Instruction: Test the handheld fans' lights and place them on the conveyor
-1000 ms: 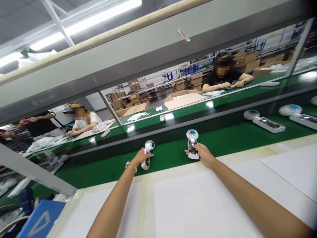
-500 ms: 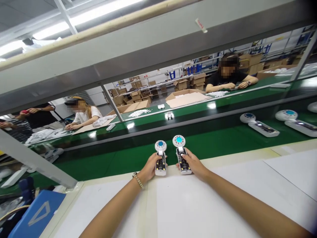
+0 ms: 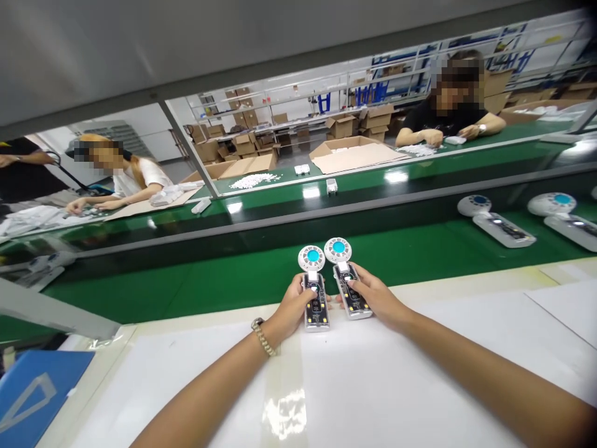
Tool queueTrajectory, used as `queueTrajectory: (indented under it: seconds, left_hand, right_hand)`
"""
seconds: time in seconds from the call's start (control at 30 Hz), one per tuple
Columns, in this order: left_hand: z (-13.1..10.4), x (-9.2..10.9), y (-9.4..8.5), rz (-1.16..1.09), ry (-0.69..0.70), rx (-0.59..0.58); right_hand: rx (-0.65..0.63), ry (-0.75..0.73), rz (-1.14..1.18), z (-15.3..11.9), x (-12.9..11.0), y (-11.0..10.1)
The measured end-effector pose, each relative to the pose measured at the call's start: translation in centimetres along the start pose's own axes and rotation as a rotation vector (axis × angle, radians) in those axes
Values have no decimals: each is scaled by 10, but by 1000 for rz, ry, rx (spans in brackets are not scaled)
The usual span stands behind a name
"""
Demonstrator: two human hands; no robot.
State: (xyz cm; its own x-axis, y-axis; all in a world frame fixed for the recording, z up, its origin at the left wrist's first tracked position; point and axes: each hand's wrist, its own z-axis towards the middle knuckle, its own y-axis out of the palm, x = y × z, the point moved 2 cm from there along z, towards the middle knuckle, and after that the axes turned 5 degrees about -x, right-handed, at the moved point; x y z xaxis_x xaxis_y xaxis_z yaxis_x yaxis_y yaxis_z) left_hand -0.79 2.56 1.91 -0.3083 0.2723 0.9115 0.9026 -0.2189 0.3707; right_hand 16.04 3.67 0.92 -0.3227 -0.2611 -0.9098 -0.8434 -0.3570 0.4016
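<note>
My left hand [image 3: 298,303] is closed round the handle of a white handheld device [image 3: 316,317], its thumb on the exposed black circuit board. This device has a round head with a blue disc in the centre. Just to the right, my right hand [image 3: 370,292] grips a second device of the same kind [image 3: 352,302], thumb also pressed on the board. Both are held upright with heads pointing away from me, close together above the edge where the white work surface [image 3: 373,386] meets the green belt [image 3: 224,280]. The undersides of both handles are hidden.
Two similar devices [image 3: 506,229] [image 3: 573,230] lie on the belt at right. White parts [image 3: 46,264] sit on it at left. Across the belt, two people work beside piles of small white parts [image 3: 254,180]. A blue board [image 3: 41,392] stands at lower left; a grey beam [image 3: 186,56] crosses overhead.
The left device's disc has turned from dark to bright blue. Both devices have come closer together, the right one now tilted. My view has dipped, and the scene has shifted in it.
</note>
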Motion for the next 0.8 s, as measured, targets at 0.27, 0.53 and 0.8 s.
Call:
queueTrajectory:
  seconds: [0.27,0.53,0.8]
  left_hand:
    - [0,2,-1,-15,-96,8]
    - [-1,5,1,0,-106,19]
    - [-1,2,0,44,-64,-4]
  right_hand:
    - [31,109,-5,-2,-4,-6]
    - [71,105,-45,-5,-7,-4]
    - [64,82,-31,-7,-7,-5]
